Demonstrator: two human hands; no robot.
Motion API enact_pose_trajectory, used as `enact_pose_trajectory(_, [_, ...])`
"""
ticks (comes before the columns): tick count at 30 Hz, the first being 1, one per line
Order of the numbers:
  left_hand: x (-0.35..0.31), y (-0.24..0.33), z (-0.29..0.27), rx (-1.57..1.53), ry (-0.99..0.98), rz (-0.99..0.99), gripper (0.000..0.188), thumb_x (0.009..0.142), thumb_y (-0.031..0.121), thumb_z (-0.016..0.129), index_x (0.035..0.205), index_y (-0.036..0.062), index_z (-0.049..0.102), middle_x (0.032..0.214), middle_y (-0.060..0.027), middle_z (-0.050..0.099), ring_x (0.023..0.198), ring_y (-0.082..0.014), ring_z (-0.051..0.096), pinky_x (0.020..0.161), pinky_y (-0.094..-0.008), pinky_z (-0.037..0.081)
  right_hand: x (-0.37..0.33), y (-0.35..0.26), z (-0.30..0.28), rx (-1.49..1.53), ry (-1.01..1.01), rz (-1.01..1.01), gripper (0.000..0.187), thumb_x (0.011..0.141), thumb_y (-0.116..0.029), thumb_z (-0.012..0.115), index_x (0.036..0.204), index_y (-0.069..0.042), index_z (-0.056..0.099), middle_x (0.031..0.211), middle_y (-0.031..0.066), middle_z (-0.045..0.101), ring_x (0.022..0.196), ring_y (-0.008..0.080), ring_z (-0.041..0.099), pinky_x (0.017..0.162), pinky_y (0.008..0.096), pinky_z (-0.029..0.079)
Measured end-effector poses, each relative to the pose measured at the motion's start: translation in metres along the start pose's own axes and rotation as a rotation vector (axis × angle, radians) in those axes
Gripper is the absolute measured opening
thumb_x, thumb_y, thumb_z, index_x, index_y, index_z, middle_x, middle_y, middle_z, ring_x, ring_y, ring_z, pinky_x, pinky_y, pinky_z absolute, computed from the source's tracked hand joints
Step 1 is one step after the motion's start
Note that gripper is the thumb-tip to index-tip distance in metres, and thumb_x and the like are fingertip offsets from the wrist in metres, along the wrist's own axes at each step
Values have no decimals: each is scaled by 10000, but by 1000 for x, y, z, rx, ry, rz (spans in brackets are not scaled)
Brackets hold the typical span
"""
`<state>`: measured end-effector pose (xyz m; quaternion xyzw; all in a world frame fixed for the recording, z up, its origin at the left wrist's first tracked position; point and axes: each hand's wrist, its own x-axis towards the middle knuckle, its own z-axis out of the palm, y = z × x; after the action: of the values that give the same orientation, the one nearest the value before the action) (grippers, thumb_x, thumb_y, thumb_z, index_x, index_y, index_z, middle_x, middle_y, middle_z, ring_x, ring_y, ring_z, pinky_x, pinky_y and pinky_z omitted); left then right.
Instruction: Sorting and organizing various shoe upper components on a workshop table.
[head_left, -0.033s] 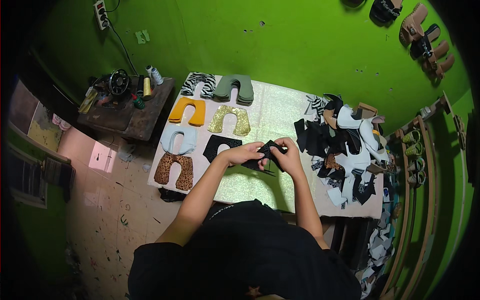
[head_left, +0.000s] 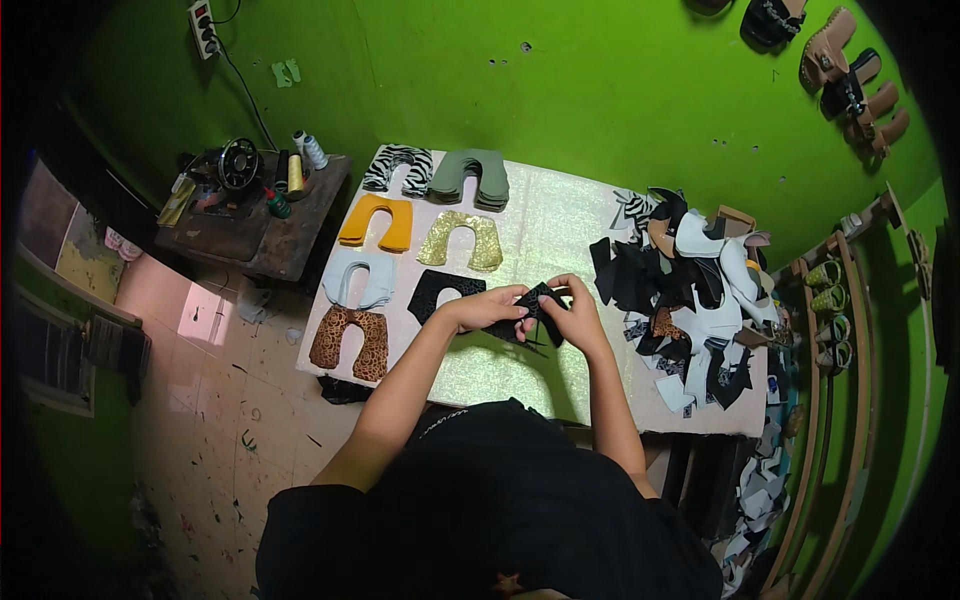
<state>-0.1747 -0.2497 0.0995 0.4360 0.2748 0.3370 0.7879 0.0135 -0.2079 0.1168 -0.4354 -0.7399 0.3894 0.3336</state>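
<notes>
Both my hands are together above the front middle of the table (head_left: 545, 200). Between them is a black patterned material piece (head_left: 537, 299), pinched by the fingers of my left hand (head_left: 492, 307) and my right hand (head_left: 570, 312). Thin dark points stick out below it; what they belong to I cannot make out. Beside my left hand lie black U-shaped cut pieces (head_left: 430, 292). Stacks of similar U-shaped pieces stand further left and back: leopard-print (head_left: 349, 345), white (head_left: 341, 280), orange (head_left: 375, 222), gold (head_left: 459, 240), zebra-print (head_left: 397, 168) and green (head_left: 468, 178).
A heap of black and white offcuts (head_left: 690, 290) covers the table's right side. At the left, a sewing machine (head_left: 238, 165) and thread spools (head_left: 295, 175) stand on a wooden table (head_left: 290, 245). A wooden rack (head_left: 858, 420) with sandals (head_left: 826, 288) runs along the right.
The thin dark points below my hands have tilted slightly downward. My hands keep nearly the same place and grip.
</notes>
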Motion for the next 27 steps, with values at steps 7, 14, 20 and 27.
enact_pose_trajectory(7, [-22, -9, -22, 126, -10, -81, 192, 904, 86, 412, 1076, 2, 420, 848, -61, 568, 760, -108, 563, 737, -239, 471, 3, 15, 24, 178, -472, 192, 220, 798, -188, 589, 863, 21, 571, 722, 104, 590, 671, 150, 548, 636, 289, 439])
enact_pose_trajectory(14, [-73, -25, -60, 203, 112, -91, 254, 860, 105, 496, 1086, -10, 497, 1027, -116, 613, 870, -128, 585, 806, -299, 462, 13, 19, 61, 179, -353, 94, 196, 807, -181, 588, 817, 14, 563, 642, 69, 574, 566, 112, 525, 533, 266, 423])
enact_pose_trajectory(20, [-106, -61, -109, 174, 593, -234, 219, 829, 143, 569, 1010, 22, 545, 790, -21, 612, 572, -70, 529, 507, -204, 428, 25, 46, 117, 244, -191, 174, 174, 822, -168, 562, 842, 5, 562, 649, 105, 591, 576, 142, 560, 544, 289, 434])
enact_pose_trajectory(27, [-94, -69, -136, 248, 964, -74, 218, 767, 7, 574, 977, -11, 519, 804, -65, 604, 687, -141, 571, 630, -255, 461, 39, 62, 155, -36, -83, 279, 220, 743, -186, 615, 817, 16, 569, 691, 200, 601, 624, 323, 591, 614, 372, 457])
